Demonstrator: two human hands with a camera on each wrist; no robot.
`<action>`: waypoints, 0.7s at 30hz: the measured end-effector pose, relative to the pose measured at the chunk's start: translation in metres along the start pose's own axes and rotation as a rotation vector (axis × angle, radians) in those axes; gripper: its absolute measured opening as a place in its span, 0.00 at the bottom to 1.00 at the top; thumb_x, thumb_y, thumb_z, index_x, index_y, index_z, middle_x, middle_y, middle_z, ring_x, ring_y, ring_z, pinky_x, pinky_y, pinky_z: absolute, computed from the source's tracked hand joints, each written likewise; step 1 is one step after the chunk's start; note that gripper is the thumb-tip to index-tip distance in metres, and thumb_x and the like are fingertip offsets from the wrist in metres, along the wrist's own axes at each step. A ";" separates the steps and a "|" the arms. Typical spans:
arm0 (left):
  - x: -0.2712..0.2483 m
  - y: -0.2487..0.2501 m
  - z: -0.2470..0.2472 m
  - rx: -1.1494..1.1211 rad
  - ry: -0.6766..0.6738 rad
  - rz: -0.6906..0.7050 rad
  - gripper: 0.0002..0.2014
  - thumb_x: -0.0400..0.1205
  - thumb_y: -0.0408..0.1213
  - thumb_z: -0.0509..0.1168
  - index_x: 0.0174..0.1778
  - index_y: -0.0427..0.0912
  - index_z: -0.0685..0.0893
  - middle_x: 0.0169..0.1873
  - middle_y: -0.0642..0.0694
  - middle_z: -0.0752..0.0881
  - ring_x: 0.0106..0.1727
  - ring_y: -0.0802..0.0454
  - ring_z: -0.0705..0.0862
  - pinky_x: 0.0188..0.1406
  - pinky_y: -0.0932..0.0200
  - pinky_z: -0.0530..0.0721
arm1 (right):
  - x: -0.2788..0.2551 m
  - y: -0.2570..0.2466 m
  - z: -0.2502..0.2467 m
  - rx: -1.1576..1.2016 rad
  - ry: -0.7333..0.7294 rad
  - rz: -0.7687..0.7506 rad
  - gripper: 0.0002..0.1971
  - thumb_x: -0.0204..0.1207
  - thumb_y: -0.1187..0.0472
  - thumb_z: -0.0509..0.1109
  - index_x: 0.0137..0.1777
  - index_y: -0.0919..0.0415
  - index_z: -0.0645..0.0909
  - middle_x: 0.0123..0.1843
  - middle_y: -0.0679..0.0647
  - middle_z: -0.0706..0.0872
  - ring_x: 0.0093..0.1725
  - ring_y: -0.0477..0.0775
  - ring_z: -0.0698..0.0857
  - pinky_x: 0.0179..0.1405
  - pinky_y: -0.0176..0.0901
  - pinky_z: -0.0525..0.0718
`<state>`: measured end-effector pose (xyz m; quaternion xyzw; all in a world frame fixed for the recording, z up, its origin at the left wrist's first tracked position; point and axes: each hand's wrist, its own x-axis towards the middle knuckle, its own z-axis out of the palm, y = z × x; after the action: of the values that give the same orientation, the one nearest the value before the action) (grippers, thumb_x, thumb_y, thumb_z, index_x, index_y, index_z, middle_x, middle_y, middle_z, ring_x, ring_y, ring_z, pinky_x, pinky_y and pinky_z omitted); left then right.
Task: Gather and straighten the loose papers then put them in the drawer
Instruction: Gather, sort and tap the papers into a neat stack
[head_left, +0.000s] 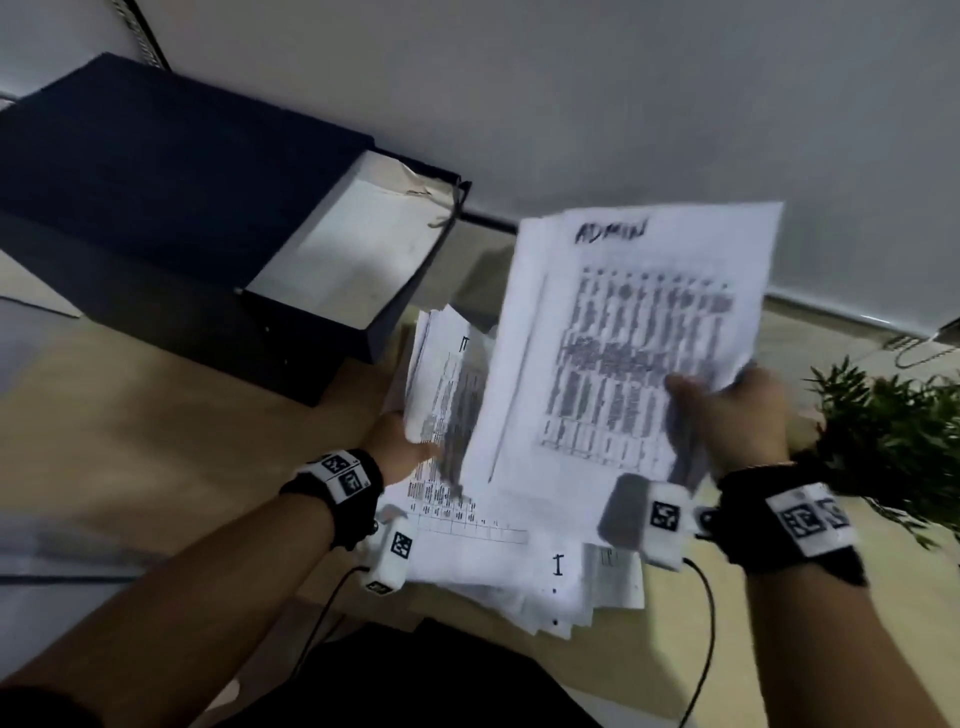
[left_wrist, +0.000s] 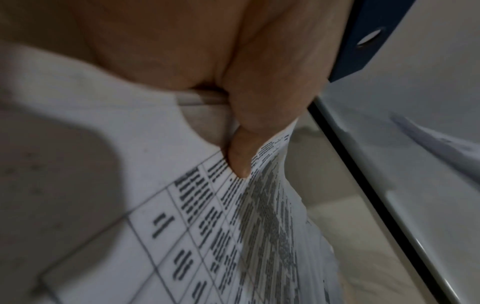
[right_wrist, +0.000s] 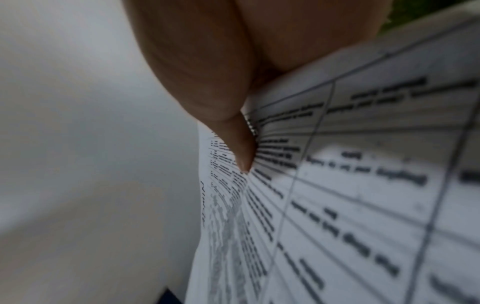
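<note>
My right hand (head_left: 727, 410) holds up a sheaf of printed sheets (head_left: 634, 332) headed "ADMIN", with the thumb on its lower right face; the right wrist view shows that thumb (right_wrist: 244, 152) pressed on the printed table (right_wrist: 363, 185). My left hand (head_left: 400, 441) grips a second, curled bunch of papers (head_left: 447, 384) at its lower left edge, thumb (left_wrist: 239, 156) on the print (left_wrist: 207, 226). More loose sheets (head_left: 545, 571) lie on the wooden desk (head_left: 156, 415) under both hands. The dark blue drawer (head_left: 343, 265) stands pulled open at the upper left, its pale bottom showing.
The dark cabinet box (head_left: 156, 171) that houses the drawer fills the upper left. A green plant (head_left: 898, 431) sits close by my right hand. A pale wall (head_left: 623, 104) runs behind the desk, and cables (head_left: 696, 649) trail from both wrists.
</note>
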<state>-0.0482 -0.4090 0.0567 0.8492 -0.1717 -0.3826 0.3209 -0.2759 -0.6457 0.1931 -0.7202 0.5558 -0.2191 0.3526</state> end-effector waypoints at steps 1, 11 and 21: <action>0.001 -0.001 0.002 -0.064 0.005 0.011 0.23 0.75 0.43 0.75 0.63 0.35 0.82 0.56 0.45 0.87 0.58 0.46 0.86 0.59 0.54 0.82 | -0.001 0.006 0.017 0.019 -0.065 0.050 0.13 0.68 0.54 0.80 0.35 0.66 0.86 0.25 0.57 0.87 0.20 0.43 0.84 0.23 0.36 0.84; 0.005 -0.010 0.012 -0.115 0.057 0.003 0.29 0.72 0.43 0.74 0.69 0.40 0.77 0.64 0.45 0.85 0.64 0.46 0.84 0.67 0.50 0.81 | -0.027 0.042 0.160 -0.248 -0.451 0.143 0.15 0.83 0.60 0.63 0.64 0.68 0.79 0.64 0.69 0.85 0.63 0.68 0.84 0.56 0.46 0.79; -0.038 -0.030 -0.046 -0.304 0.127 0.060 0.30 0.80 0.34 0.71 0.78 0.49 0.68 0.69 0.52 0.80 0.70 0.50 0.78 0.74 0.50 0.71 | -0.050 0.061 0.172 -0.446 -0.294 0.358 0.41 0.70 0.44 0.72 0.78 0.63 0.63 0.75 0.62 0.67 0.74 0.66 0.67 0.69 0.60 0.72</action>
<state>-0.0365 -0.3481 0.0798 0.8078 -0.1166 -0.3401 0.4671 -0.2078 -0.5604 0.0382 -0.6945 0.6511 0.0801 0.2955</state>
